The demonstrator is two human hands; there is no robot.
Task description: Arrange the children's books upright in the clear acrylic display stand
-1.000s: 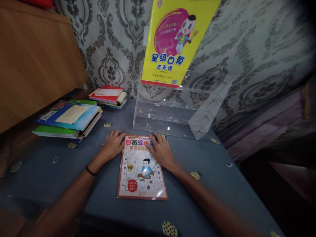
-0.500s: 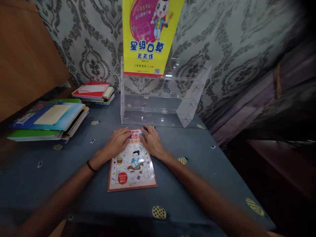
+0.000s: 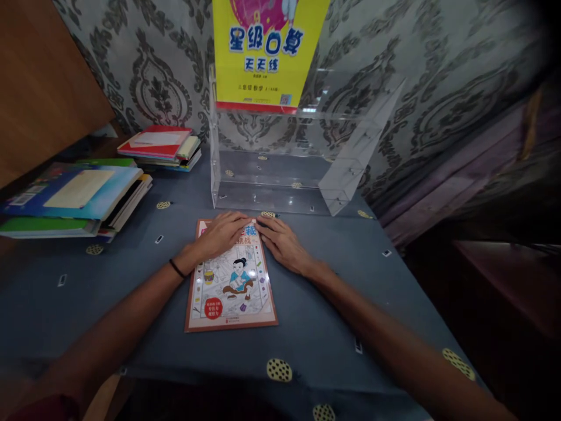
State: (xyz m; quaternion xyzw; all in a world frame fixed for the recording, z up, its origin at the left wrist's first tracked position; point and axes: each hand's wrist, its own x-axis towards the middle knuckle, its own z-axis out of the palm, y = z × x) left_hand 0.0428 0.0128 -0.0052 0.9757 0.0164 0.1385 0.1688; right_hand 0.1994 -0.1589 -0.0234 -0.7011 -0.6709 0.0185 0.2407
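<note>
Home rm: patterned wallpaper (image 3: 160, 96), pineapple-print tblcloth (image 3: 315, 345).

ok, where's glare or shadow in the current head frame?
Head view, all: glints on the clear plastic tiered rack; glare spots on the glossy brown-bordered book; upper-right corner blacked out; deep shadow right of the grey-blue pineapple-print tablecloth.

A table (image 3: 219, 362) fills the middle and bottom of the frame, covered by a blue-grey cloth (image 3: 363, 257) printed with yellow, dark-spotted pineapples (image 3: 279, 369) and small pale-edged labels (image 3: 159, 239). A booklet (image 3: 232, 278) with a brown-edged, illustrated cover lies flat near the centre. Just beyond its top edge, at upper centre, stands a clear tiered rack (image 3: 359, 155). At left, a loose, uneven stack of books (image 3: 79, 193) rests on the cloth; behind it, toward upper left, sits a smaller red-topped pile (image 3: 160, 146).
</note>
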